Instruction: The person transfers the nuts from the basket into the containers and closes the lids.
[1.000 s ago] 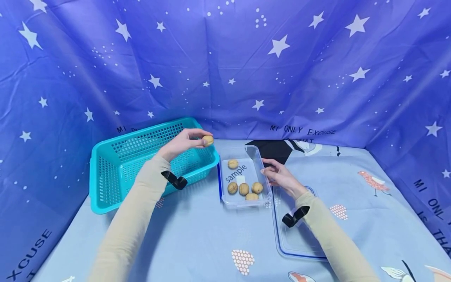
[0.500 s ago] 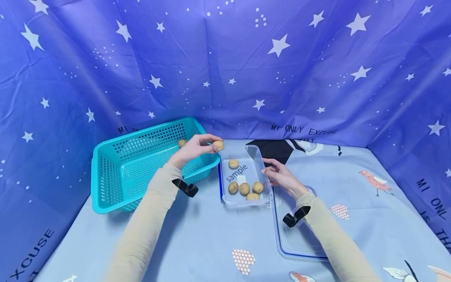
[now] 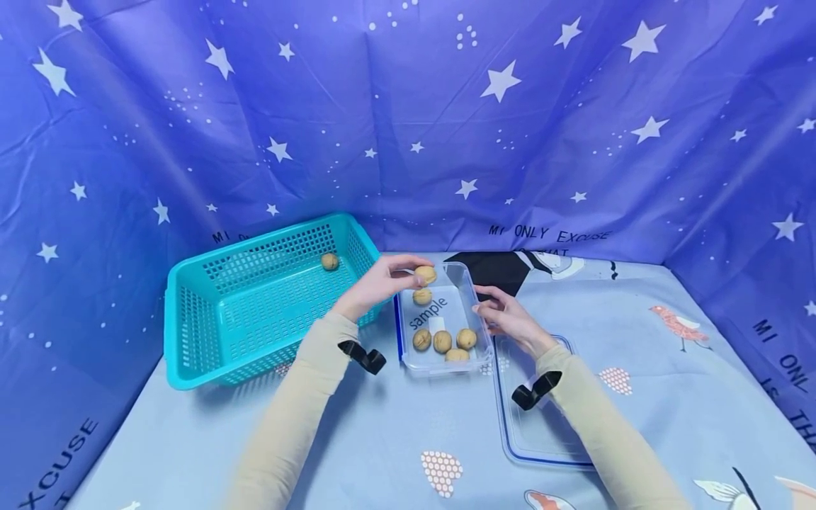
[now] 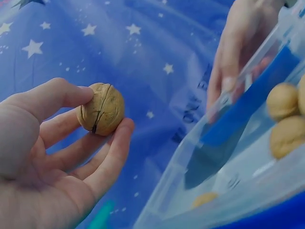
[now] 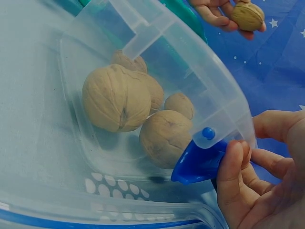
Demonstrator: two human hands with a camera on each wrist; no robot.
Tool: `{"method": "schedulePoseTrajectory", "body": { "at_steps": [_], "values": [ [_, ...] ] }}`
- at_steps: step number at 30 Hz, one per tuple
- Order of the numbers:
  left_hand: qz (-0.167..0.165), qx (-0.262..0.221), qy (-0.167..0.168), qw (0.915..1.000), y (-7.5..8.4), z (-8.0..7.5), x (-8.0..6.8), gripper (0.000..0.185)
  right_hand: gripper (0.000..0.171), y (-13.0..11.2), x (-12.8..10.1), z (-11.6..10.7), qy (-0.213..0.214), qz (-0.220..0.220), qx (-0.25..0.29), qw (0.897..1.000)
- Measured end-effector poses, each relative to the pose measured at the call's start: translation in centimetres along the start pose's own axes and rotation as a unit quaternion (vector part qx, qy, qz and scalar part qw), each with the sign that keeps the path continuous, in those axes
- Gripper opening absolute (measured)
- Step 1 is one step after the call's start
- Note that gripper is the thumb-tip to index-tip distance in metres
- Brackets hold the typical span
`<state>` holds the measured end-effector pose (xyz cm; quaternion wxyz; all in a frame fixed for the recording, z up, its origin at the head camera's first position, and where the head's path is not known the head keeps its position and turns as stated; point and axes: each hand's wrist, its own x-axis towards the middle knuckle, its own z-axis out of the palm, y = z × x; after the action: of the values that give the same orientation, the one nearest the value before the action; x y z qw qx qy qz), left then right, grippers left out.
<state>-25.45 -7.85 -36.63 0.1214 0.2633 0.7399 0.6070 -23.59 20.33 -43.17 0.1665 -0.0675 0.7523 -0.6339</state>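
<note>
My left hand (image 3: 380, 285) pinches a walnut (image 4: 101, 109) between thumb and fingertips, over the far left part of a clear plastic food container (image 3: 446, 304). Inside the container lie several walnuts (image 3: 442, 341), most of them grouped near its front end and one (image 3: 422, 297) farther back, just below the held walnut. My right hand (image 3: 515, 322) grips the container's right wall, its thumb and fingers around the edge beside a blue clip (image 5: 200, 162). The word "sample" shows on the container's bottom. One walnut (image 3: 329, 261) sits in a teal basket (image 3: 219, 315) to the left.
A clear lid with a blue seal (image 3: 510, 443) lies on the tablecloth (image 3: 382, 439) at the right, partly under my right forearm. The basket stands close to the container's left side. A blue star-patterned curtain (image 3: 408, 127) rises behind.
My left hand has carried the walnut rightward, from above the basket's right rim to above the container. The walnut in the basket has come into view. My right hand stays on the container.
</note>
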Motion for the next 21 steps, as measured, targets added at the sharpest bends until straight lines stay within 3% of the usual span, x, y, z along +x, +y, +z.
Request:
{"method": "schedulePoseTrajectory", "body": {
  "at_steps": [4, 10, 21],
  "values": [
    [0.002, -0.025, -0.013, 0.9996, -0.5, 1.8, 0.0, 0.036, 0.056, 0.0, 0.0, 0.1, -0.001, 0.011, 0.002, 1.0],
    [0.009, -0.043, -0.06, 0.9972, -1.2, 3.9, 0.3, 0.037, 0.056, -0.3, -0.2, 0.1, 0.003, 0.02, 0.004, 1.0],
    [0.003, -0.038, -0.077, 0.9963, -3.4, 5.3, 0.6, 0.034, 0.057, -0.3, -0.2, 0.0, 0.001, 0.013, 0.008, 1.0]
  ]
}}
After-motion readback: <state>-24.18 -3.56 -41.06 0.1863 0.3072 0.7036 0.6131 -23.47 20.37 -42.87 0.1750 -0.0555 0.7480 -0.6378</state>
